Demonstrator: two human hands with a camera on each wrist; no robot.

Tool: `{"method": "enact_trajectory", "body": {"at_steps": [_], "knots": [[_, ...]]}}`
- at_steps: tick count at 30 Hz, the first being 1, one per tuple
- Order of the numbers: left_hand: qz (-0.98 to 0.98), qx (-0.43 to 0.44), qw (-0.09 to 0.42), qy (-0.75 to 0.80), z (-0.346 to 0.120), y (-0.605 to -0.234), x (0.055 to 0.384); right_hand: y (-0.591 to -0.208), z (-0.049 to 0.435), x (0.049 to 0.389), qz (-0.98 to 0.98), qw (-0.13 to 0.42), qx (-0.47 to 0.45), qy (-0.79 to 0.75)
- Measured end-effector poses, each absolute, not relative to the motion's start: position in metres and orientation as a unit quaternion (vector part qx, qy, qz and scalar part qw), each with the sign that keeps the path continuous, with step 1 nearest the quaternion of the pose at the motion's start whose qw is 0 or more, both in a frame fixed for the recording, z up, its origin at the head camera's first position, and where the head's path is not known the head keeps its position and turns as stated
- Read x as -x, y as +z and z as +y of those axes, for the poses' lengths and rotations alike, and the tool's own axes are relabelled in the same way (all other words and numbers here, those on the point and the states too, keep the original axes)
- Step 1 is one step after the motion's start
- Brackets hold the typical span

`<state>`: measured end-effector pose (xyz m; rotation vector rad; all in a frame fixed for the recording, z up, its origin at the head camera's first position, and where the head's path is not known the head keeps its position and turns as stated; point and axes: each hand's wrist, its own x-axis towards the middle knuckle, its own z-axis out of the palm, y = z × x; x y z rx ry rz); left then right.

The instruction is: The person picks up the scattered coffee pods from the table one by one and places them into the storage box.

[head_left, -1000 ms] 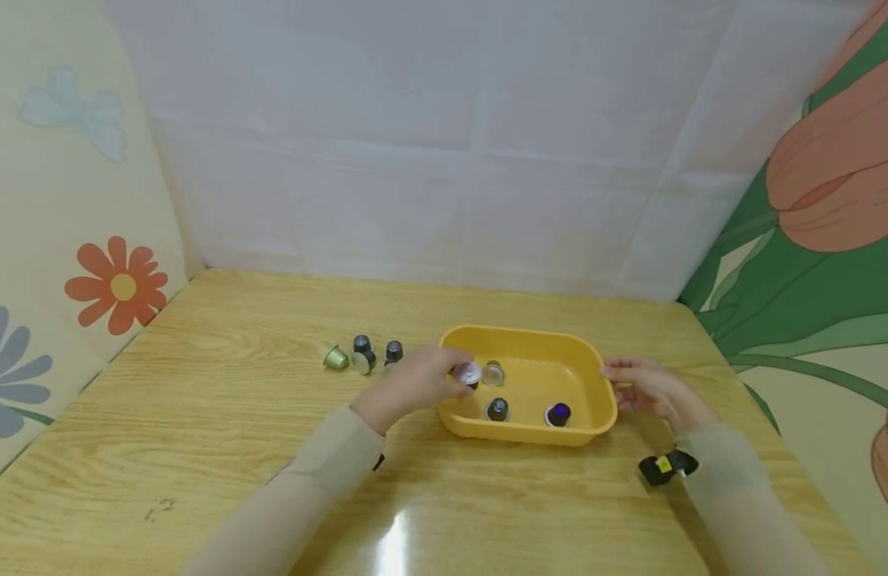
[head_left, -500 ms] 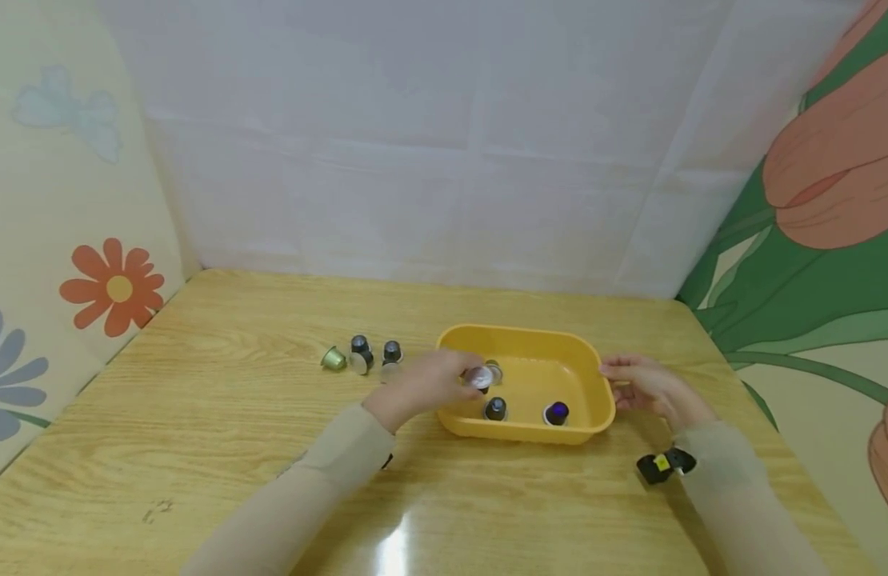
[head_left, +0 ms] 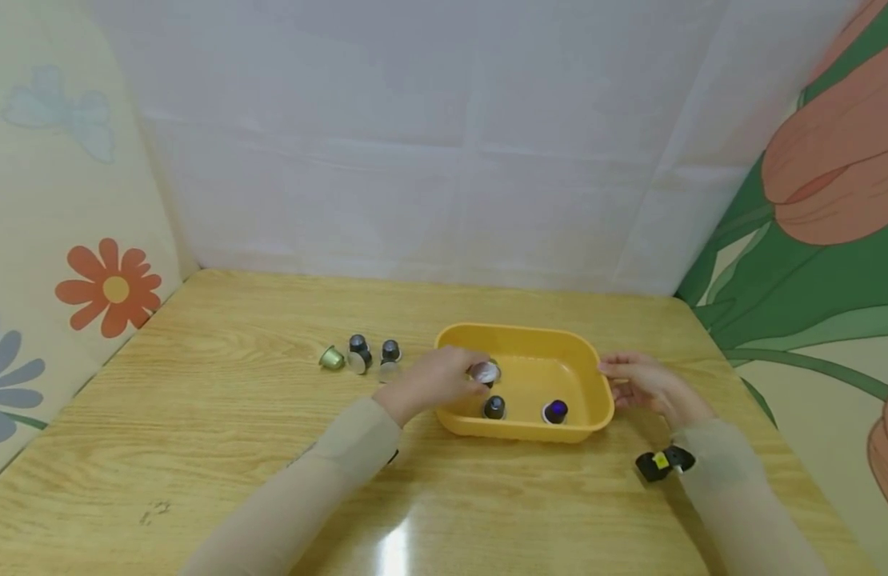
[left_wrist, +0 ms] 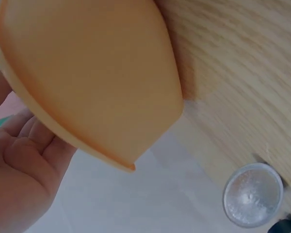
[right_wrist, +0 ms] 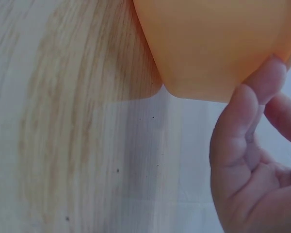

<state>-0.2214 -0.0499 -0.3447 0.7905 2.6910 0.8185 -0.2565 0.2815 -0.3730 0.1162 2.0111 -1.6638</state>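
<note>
My left hand point(head_left: 438, 382) reaches over the left rim of a yellow plastic basket point(head_left: 526, 432). It pinches a coffee capsule point(head_left: 485, 373) whose silver foil lid faces up, low inside the basket. Another capsule behind is mostly hidden by it. Nearby in the basket stand a dark capsule point(head_left: 495, 407) and a purple-topped capsule point(head_left: 555, 411), both lid down. My right hand point(head_left: 647, 384) grips the basket's right rim. In the right wrist view its fingers point(right_wrist: 235, 131) lie against the outer wall; the left wrist view hides the held capsule behind the basket wall.
Left of the basket, a green capsule point(head_left: 332, 358) lies tipped over. Beside it are several dark capsules point(head_left: 390, 350), some showing foil lids point(left_wrist: 252, 195). A white sheet point(head_left: 415, 160) hangs behind the wooden table point(head_left: 221, 416), with printed floral cloths at both sides.
My left hand has moved a little right and further into the basket with the coffee capsule still pinched. My right hand keeps its place at the basket's right rim.
</note>
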Motion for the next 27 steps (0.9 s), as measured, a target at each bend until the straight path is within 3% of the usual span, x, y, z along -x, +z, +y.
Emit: {"method": "enact_trajectory", "body": {"at_steps": [11,18,27], "knots": [[0.911,-0.234,0.114,0.320,-0.040,-0.348,0.227,-0.372,0.281,0.256,0.746,0.263,-0.044,-0.611],[0.899,-0.235,0.086,0.359,-0.032,-0.350,0.228,-0.372,0.282,0.256,0.745,0.262,-0.045,-0.611],[0.884,-0.232,0.102,0.392,-0.022,-0.355,0.226,-0.372,0.281,0.255,0.747,0.260,-0.042,-0.610]]}}
